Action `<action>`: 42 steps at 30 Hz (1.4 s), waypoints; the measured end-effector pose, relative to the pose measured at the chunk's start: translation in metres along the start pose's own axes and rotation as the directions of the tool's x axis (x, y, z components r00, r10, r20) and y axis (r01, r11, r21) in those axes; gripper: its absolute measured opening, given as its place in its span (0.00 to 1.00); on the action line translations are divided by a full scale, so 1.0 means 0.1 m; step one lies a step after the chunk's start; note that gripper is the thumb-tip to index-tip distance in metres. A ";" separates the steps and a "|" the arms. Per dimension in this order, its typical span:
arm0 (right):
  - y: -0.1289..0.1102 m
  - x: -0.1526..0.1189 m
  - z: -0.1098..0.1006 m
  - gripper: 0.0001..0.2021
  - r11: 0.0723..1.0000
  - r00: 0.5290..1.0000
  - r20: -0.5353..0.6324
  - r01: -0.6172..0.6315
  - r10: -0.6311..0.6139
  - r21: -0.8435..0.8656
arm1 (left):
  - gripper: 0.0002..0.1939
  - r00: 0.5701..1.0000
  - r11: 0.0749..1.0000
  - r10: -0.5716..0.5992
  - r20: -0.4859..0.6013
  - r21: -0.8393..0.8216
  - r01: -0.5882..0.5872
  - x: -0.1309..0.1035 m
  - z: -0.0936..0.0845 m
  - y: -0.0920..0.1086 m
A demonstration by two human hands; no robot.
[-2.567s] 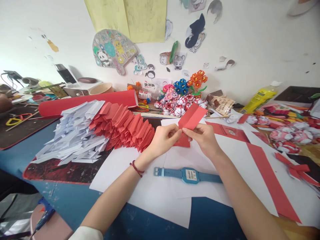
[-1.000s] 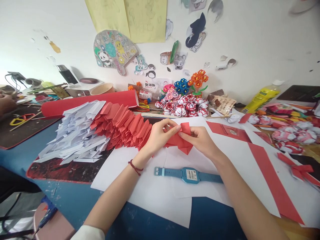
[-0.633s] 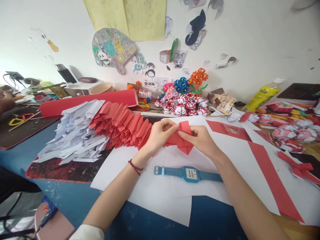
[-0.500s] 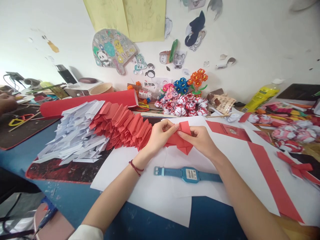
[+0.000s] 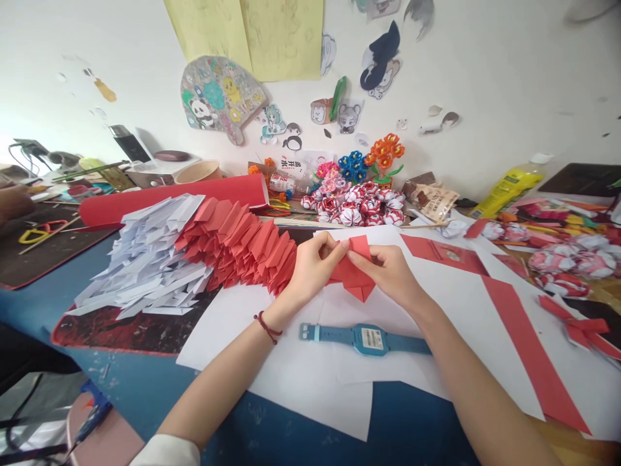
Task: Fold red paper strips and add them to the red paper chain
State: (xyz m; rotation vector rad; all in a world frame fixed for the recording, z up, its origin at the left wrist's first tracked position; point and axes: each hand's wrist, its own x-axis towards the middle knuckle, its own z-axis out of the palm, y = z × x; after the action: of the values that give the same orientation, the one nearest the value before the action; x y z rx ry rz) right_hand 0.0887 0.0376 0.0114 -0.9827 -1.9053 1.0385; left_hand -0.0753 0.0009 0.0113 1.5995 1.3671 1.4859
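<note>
Between my two hands is a piece of folded red paper, its pointed lower end hanging toward me. My left hand pinches its upper left part between thumb and finger. On the other side my right hand is closed on its right part, thumb on top. Just left of my left hand stands a row of folded red paper pieces, and beyond it a heap of folded white paper pieces. A blue watch lies face down on white paper sheets below my hands.
Red paper strips lie on the sheets to the right. Behind are a red paper roll, red-and-white paper flowers and a yellow bottle. Another person's blurred hand is at the far left, near yellow-handled scissors.
My hands stay on the red paper with almost no movement. The view has shifted very slightly, and the other person's hand at the far left has moved a little.
</note>
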 end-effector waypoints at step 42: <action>-0.04 0.02 -0.08 0.16 0.930 0.982 0.185 -0.088 0.022 0.356 | 0.15 0.978 0.957 0.196 0.069 0.202 -0.206 0.02 -0.10 0.08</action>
State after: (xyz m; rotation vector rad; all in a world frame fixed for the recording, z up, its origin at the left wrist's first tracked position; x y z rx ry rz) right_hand 0.0935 0.0403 0.0185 -0.7524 -1.7421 1.4926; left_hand -0.0830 -0.0019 0.0220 1.9437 1.4065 1.4449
